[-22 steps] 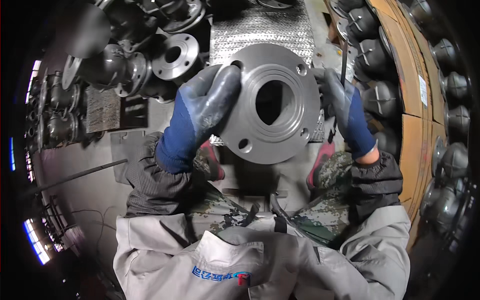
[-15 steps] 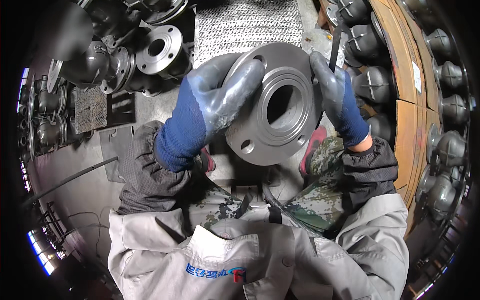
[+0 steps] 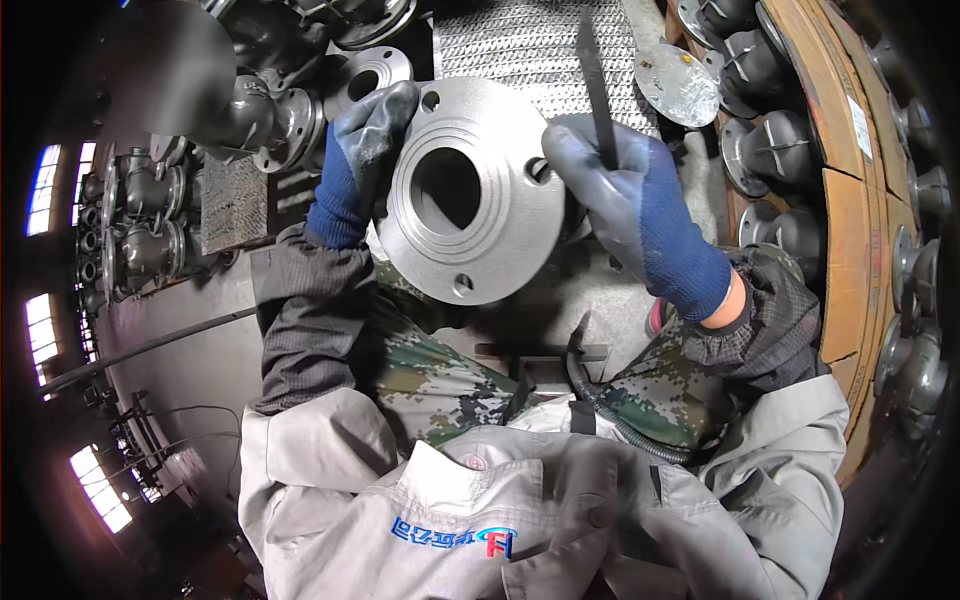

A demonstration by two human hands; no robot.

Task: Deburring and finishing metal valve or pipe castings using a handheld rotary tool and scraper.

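Round grey metal flange (image 3: 512, 215) right between the hands, blue-and-grey-gloved left hand (image 3: 370, 140) pinching its upper-left rim, matching gloved right hand (image 3: 615, 185) gripping its right edge, thumb at a bolt hole, other fingers partly hidden, flat dark bar (image 3: 594, 90) jutting up there.

Grey jacket (image 3: 720, 490) (blue-and-red embroidery (image 3: 455, 538)), dark oversleeves (image 3: 318, 325), blue-grey gloves (image 3: 680, 260), camouflage trousers (image 3: 440, 385), perhaps a reddish shoe (image 3: 655, 316).

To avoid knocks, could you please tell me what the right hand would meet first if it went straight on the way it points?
Most likely the grey flange: the right hand points up and leftward at it, its thumb seemingly touching it, though depth is unclear.
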